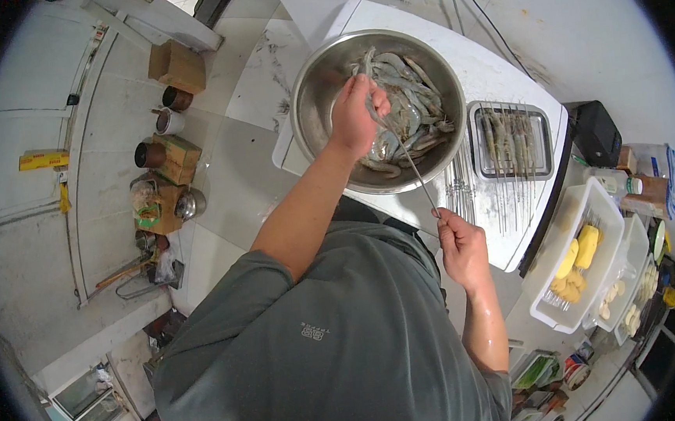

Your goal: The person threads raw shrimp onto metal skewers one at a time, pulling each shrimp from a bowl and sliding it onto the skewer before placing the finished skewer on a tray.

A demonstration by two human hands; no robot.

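Note:
My left hand [360, 114] is closed around a raw shrimp [367, 62] above a large stainless steel bowl [310, 54]. A metal skewer [411, 161] runs from that shrimp down to my right hand [462, 243], which pinches its lower end beside the bowl. More raw shrimp [411, 94] lie heaped in the bowl. To the right of it, a metal tray [478, 168] bears several skewered shrimp [508, 134], their skewers jutting over the tray's near rim. A bundle of bare metal skewers [460, 187] lies between bowl and tray. My left fingers hide part of the held shrimp.
The white table [526, 221] holds bowl and tray against a wall. At right are a black box [597, 133] and a white plastic bin [600, 192] with yellow food and skewers. Cardboard boxes [178, 66], pots and a steel container [190, 204] stand along the left side.

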